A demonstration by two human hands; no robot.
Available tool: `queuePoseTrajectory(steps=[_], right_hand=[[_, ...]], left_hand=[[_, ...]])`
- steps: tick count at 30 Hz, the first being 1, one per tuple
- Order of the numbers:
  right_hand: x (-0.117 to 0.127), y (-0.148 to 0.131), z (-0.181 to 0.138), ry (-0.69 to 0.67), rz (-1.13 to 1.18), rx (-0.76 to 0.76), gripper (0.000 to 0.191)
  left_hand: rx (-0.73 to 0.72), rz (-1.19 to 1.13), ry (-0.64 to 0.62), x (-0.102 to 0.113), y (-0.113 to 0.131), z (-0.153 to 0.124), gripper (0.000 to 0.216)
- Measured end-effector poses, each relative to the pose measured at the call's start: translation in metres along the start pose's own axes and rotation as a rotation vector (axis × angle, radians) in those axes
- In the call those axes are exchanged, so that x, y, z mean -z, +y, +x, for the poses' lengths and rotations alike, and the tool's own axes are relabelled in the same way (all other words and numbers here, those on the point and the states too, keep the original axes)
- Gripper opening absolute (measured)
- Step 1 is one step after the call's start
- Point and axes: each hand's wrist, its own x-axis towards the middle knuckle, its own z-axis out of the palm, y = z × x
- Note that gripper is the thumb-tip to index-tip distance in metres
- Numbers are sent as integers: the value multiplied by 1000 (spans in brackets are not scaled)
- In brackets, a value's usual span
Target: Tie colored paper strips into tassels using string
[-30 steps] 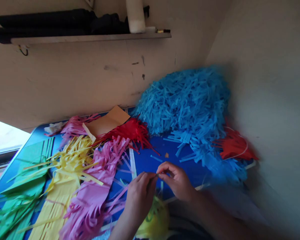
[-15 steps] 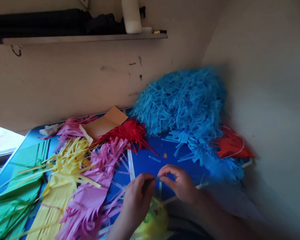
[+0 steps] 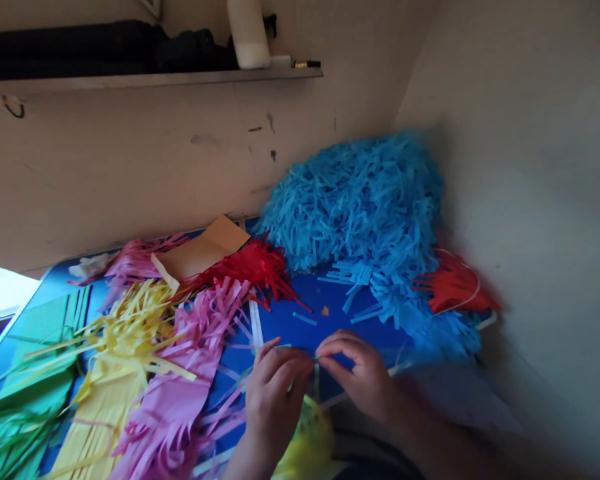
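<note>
- Right hand (image 3: 363,373): narrow pinch, thumb and fingertips closed on a thin pale-green strip (image 3: 317,359); on the near side of the blue fringe heap (image 3: 353,200).
- Left hand (image 3: 277,393): fingers bent and close together, tips just beside the pinch, likewise on the near side of the heap; grip on the strip hidden by the fingers, so impossible to confirm.
- Strip location: at the fingertips, above the blue surface (image 3: 300,333), nearer the wearer than the heap and left of its middle. Mostly covered; full length not visible.
- Pale line (image 3: 317,385) just below the pinch: unclear whether part of the strip.
- Handling, judged: very light, soft, limp; easily creased or torn by a hard pull. Slipperiness not readable from view.
- Best hold, judged: pads of thumb and index, close to the working point, second hand near for support; long free spans likely to bend.
- Under the hands, farther from the heap: yellow bundle (image 3: 310,437), rounded and blurred; probably light, easily dented.
- Left of the heap: pink fringed sheet (image 3: 173,400), yellow fringed sheet (image 3: 97,407), green fringed sheet (image 3: 27,393). Probably thin and floppy; better lifted by uncut parts than by loose fringe.
</note>
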Motion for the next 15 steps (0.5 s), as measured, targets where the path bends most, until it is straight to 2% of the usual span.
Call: queuePoseTrajectory(steps=[7, 11, 13, 15], right_hand=[[6, 0, 0, 50, -83, 49, 9], [8, -8, -6, 67, -172, 40, 12], [11, -10, -11, 56, -219, 41, 12], [25, -3, -14, 48, -255, 57, 9]], left_hand=[[-25, -8, -44, -7, -2, 2, 12], [-81, -9, -45, -20, -8, 2, 7], [-90, 2, -60, -29, -13, 2, 11], [-87, -9, -116, -38, -20, 0, 18]])
